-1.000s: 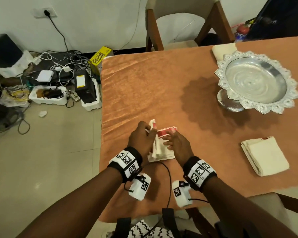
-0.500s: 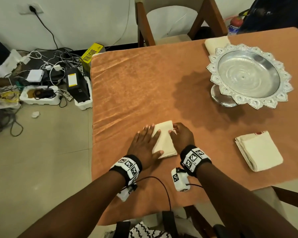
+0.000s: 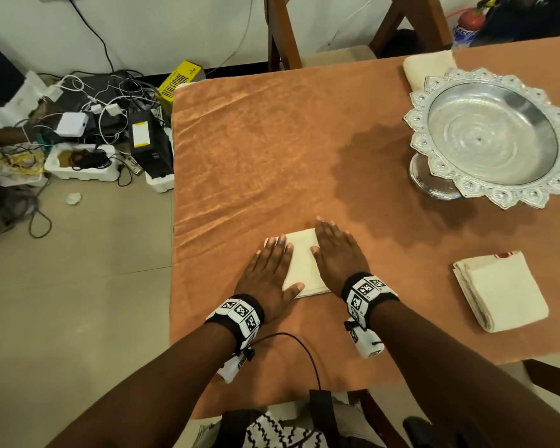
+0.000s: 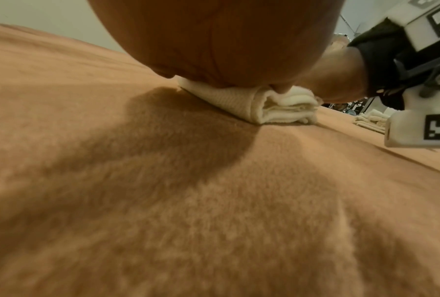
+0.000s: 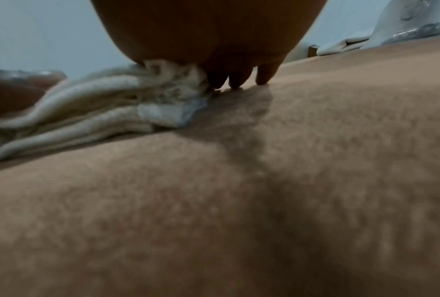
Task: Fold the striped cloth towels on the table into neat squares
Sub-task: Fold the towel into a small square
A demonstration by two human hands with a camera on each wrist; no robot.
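Pressing flat: left hand [image 3: 270,272] and right hand [image 3: 336,253], fingers straight and spread, no grip closed, lie on the folded towel [image 3: 303,263] at the near middle of the surface [image 3: 272,150]. Second folded towel [image 3: 501,291] near right; silver bowl [image 3: 492,137] far right.

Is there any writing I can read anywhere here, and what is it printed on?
Black lettering on the yellow cardboard box on the floor: too blurred to read.
Label on the red canister behind the table: too small to read.
Black-and-white square markers on the wristbands: patterns, not words.
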